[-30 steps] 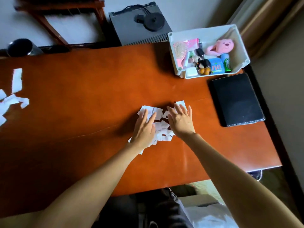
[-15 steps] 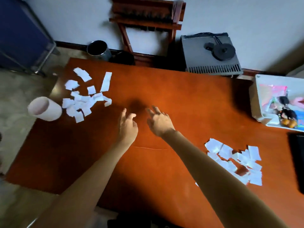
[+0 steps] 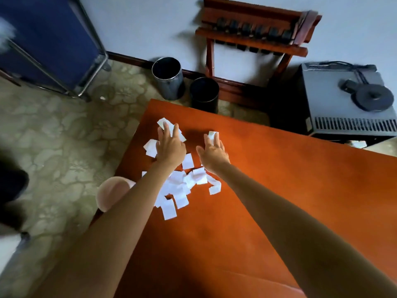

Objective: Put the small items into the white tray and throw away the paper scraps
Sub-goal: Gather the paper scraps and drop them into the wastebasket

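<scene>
Table's left edge beside hands, apparently pressing scraps.

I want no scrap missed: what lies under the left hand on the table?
White paper scraps stick out from beneath the left hand, around its flat fingers and palm. How many more the hand and forearm cover cannot be seen.

Worktop, orange-brown: white paper scraps heaped at its left end; left hand and right hand, fingers straight, on the farthest scraps.
</scene>
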Tool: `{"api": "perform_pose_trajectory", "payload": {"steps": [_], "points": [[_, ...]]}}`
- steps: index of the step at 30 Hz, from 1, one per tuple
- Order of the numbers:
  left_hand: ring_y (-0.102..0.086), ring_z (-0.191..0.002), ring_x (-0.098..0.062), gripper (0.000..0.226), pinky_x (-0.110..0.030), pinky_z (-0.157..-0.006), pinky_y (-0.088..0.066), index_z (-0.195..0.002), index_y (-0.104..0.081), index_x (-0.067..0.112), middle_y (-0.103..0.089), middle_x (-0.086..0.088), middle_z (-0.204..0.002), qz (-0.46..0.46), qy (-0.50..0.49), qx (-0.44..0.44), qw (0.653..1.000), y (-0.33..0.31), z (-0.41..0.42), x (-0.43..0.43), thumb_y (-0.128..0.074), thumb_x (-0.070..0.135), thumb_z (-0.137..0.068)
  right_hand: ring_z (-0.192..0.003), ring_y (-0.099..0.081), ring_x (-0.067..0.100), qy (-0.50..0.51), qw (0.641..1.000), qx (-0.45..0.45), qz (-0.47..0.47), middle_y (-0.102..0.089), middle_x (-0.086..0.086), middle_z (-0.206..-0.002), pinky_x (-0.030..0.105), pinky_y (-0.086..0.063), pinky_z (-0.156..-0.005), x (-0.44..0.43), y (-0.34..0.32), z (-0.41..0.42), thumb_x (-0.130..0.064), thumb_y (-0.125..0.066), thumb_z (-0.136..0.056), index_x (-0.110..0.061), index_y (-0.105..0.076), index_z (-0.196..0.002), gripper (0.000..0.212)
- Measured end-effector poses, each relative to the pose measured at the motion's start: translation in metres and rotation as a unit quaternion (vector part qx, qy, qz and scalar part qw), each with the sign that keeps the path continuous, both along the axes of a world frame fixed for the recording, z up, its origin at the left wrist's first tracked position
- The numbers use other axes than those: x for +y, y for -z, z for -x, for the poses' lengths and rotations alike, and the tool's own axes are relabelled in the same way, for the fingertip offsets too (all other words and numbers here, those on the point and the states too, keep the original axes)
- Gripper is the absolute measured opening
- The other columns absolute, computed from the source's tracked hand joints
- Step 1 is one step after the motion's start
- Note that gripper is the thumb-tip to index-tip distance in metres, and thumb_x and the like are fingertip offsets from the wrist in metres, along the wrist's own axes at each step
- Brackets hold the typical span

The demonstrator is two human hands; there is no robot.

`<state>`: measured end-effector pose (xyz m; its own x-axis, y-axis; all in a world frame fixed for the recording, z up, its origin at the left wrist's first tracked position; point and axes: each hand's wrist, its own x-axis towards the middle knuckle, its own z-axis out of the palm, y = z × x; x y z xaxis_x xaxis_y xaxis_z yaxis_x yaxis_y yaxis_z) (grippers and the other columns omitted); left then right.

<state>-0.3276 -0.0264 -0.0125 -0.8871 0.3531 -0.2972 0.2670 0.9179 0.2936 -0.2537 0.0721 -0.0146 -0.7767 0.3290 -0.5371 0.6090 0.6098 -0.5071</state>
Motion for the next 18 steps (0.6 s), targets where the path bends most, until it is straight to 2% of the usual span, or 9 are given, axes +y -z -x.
{"api": "perform_pose_trajectory", "payload": {"steps": [5, 12, 15, 18], "points": [[0.008, -0.147, -0.027, 0.055, -0.054, -0.116, -0.004, -0.150, -0.004, 0.017, 0.007, -0.008, -0.159, 0.071, 0.063, -0.033, 0.995, 0.027, 0.030, -0.007, -0.025, 0.030, -0.101, -0.148, 0.004, 0.023, -0.062, 0.996, 0.040, -0.043, 0.005, 0.007, -0.159, 0.039, -0.002, -0.120, -0.003, 0.019, 0.019, -0.033, -0.025, -0.101, -0.019, -0.005, -0.149, 0.055], [-0.010, -0.147, -0.026, 0.053, -0.050, -0.116, -0.013, -0.150, -0.010, 0.015, -0.005, -0.008, -0.159, 0.067, 0.069, -0.043, 0.994, 0.027, -0.029, -0.041, -0.028, 0.023, -0.100, -0.148, -0.003, 0.016, -0.144, 0.980, 0.127, -0.042, -0.010, 0.003, -0.159, 0.033, 0.005, -0.119, -0.018, 0.031, -0.005, -0.017, -0.027, -0.101, -0.018, -0.016, -0.148, 0.049], [-0.025, -0.143, -0.025, 0.049, -0.049, -0.117, -0.012, -0.145, -0.026, 0.009, -0.029, -0.010, -0.153, 0.031, 0.030, -0.023, 0.999, 0.021, -0.051, -0.048, -0.037, 0.015, -0.098, -0.146, -0.016, 0.017, -0.150, 0.976, 0.155, -0.027, -0.025, 0.004, -0.155, 0.031, 0.001, -0.119, -0.024, 0.031, -0.020, -0.006, -0.032, -0.097, -0.014, -0.027, -0.145, 0.049], [-0.051, -0.123, -0.031, 0.036, -0.053, -0.115, -0.021, -0.127, -0.053, 0.003, -0.060, -0.018, -0.125, -0.042, -0.022, 0.046, 0.998, 0.017, -0.056, -0.053, -0.046, 0.004, -0.092, -0.138, -0.034, 0.027, -0.115, 0.976, 0.186, -0.010, -0.042, 0.013, -0.145, 0.034, -0.013, -0.118, -0.029, 0.031, -0.035, -0.002, -0.033, -0.090, -0.007, -0.041, -0.137, 0.048]]}}
